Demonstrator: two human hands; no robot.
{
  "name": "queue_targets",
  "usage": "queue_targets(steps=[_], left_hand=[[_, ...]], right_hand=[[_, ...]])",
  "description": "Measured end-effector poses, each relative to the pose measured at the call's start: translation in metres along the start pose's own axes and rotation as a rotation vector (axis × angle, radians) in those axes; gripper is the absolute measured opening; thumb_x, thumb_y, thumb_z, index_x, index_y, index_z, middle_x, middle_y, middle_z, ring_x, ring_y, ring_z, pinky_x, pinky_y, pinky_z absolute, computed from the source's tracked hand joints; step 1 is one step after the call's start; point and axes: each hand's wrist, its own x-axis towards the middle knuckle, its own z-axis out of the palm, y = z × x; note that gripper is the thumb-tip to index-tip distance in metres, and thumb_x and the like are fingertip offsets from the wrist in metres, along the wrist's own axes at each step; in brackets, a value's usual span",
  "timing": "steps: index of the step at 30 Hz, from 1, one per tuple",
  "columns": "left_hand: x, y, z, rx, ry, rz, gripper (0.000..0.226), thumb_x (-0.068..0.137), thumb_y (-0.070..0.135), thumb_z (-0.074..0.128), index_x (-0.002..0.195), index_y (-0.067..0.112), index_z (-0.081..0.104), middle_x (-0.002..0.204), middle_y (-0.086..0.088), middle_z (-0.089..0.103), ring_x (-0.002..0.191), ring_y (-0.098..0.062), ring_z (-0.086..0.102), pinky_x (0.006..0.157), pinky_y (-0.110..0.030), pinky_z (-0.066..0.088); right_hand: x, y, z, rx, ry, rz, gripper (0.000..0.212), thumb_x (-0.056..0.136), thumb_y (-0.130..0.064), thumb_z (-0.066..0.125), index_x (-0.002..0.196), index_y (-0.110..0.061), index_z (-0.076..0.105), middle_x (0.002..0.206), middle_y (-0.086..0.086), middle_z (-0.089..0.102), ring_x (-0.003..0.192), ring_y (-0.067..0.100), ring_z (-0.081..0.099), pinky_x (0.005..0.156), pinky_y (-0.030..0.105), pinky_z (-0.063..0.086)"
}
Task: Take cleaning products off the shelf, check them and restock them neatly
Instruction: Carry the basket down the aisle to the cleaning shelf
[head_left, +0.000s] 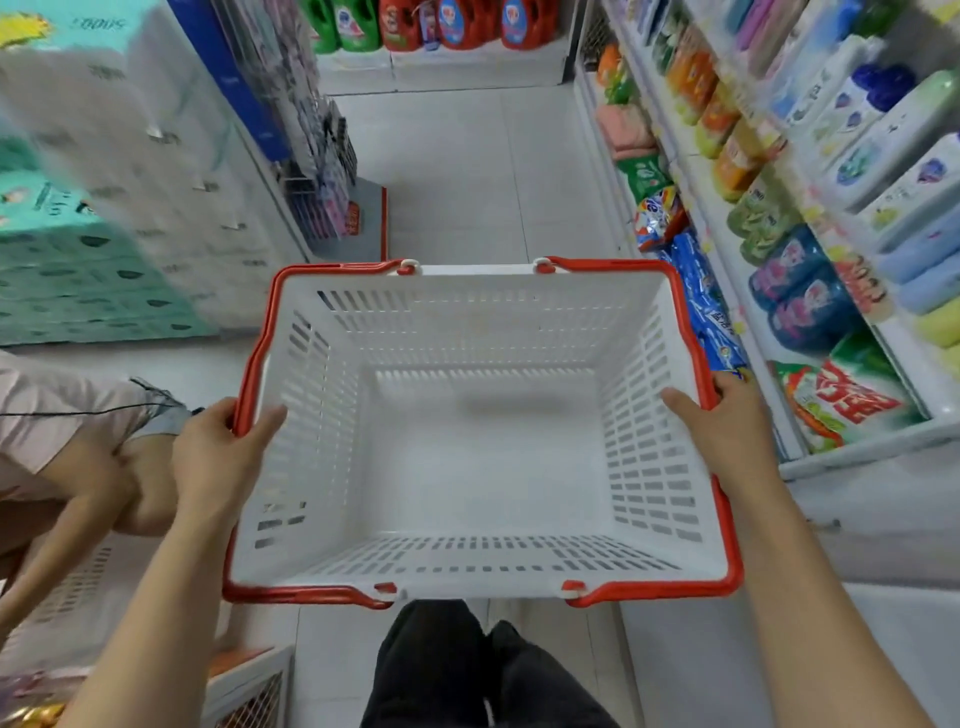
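I hold an empty white shopping basket with a red rim (696, 332) in front of me over the aisle floor. My left hand (218, 457) grips its left rim, thumb inside the wall. Gripping the right rim is my right hand (727, 426). Cleaning products fill the shelf unit on my right: blue pouches (800, 296), green and red detergent bags (841, 405), orange bottles (727, 130) and white bottles with blue caps (872, 98). Nothing lies in the basket.
Another person's arm and sleeve (78, 457) reach in at the left. Stacks of tissue packs (93, 260) line the left side. Large detergent jugs (441, 23) stand at the aisle's far end. A rack of hanging goods (332, 176) narrows the left. Pale tiled floor (467, 171) lies ahead.
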Motion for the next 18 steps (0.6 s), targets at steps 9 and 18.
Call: queue_targets(steps=[9,18], left_hand=[[0.174,0.075,0.043,-0.01,-0.038,0.04,0.027,0.089,0.039,0.067,0.087,0.012,0.065,0.061,-0.01,0.06,0.051,-0.025,0.05,0.054,-0.035,0.043],[0.345,0.175,0.089,0.009,-0.085,0.103,0.028,0.09,0.035,0.067,0.079,0.01,0.062,0.056,-0.004,0.055,0.049,-0.022,0.048,0.051,-0.029,0.038]], right_hand=[[0.157,-0.064,0.042,0.024,0.014,0.044,0.025,0.09,-0.023,0.07,0.106,-0.005,0.064,0.086,0.007,0.066,0.072,0.027,0.06,0.069,0.032,0.045],[0.309,-0.114,0.066,0.077,0.061,0.137,0.037,0.09,-0.026,0.07,0.117,-0.002,0.063,0.092,0.004,0.064,0.079,0.025,0.061,0.082,0.039,0.053]])
